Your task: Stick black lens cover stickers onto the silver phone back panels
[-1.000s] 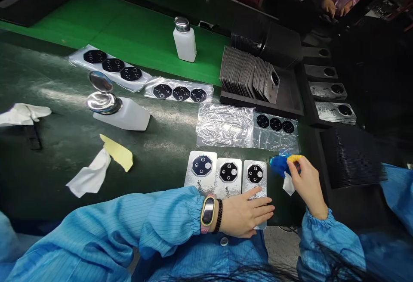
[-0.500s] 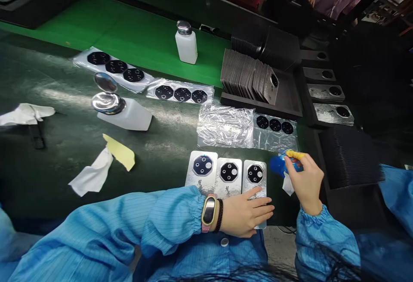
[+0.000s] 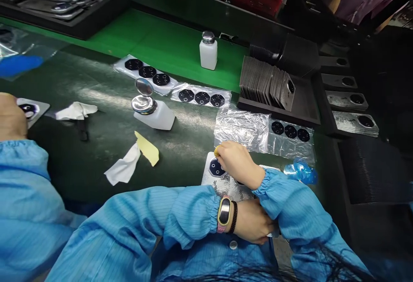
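Observation:
Silver phone back panels (image 3: pixel 217 183) with dark octagonal camera areas lie side by side at the table's front edge. My left hand (image 3: pixel 253 219) rests on their lower part, fingers lying low and partly covered by my right sleeve. Above the leftmost panel is my right hand (image 3: pixel 237 161), its fingers pinched at the upper edge of the octagon. A yellow finger cot (image 3: pixel 218 150) shows at its fingertip; what the pinch holds is hidden. Crumpled blue film (image 3: pixel 300 172) lies right of the panels.
Clear bags with black octagonal pieces (image 3: pixel 201 98) lie beyond the panels. White dispenser bottles (image 3: pixel 158 116) (image 3: pixel 208 54) stand on the table and green mat. A black tray holds upright panels (image 3: pixel 267 86). At left, a co-worker's hand (image 3: pixel 12 118) is by another panel.
My right hand has left the blue film and crossed left over the panels to the leftmost one. The view has turned left, bringing in a co-worker's hand. My left hand stays on the panels.

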The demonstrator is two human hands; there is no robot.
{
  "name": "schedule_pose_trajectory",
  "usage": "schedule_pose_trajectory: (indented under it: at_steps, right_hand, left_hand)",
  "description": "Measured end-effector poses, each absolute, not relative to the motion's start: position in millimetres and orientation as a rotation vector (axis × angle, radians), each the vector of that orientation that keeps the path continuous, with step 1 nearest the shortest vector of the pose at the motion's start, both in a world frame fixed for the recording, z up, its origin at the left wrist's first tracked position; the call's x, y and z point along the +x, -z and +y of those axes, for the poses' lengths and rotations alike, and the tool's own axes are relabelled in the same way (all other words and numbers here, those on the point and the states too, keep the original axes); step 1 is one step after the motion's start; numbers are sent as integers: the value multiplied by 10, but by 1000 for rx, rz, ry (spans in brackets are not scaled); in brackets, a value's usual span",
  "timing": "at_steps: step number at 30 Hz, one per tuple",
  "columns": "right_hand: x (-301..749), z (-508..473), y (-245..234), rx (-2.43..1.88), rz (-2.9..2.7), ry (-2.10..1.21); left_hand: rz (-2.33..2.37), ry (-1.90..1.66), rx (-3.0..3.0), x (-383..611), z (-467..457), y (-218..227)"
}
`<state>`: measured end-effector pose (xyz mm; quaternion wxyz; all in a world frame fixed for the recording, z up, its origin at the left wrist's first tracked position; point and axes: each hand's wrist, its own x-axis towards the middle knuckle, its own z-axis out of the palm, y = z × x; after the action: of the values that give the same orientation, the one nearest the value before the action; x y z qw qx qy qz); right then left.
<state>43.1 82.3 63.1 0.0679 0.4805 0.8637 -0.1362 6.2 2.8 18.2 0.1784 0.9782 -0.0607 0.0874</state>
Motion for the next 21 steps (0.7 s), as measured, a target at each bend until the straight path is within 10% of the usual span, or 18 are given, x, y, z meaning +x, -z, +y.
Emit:
schedule_pose_trajectory:
  at_steps: [21]
  right_hand:
    - [467, 839, -729, 1588, 2369, 484]
  left_hand:
    - [-187, -249, 2786, 106, 32, -196]
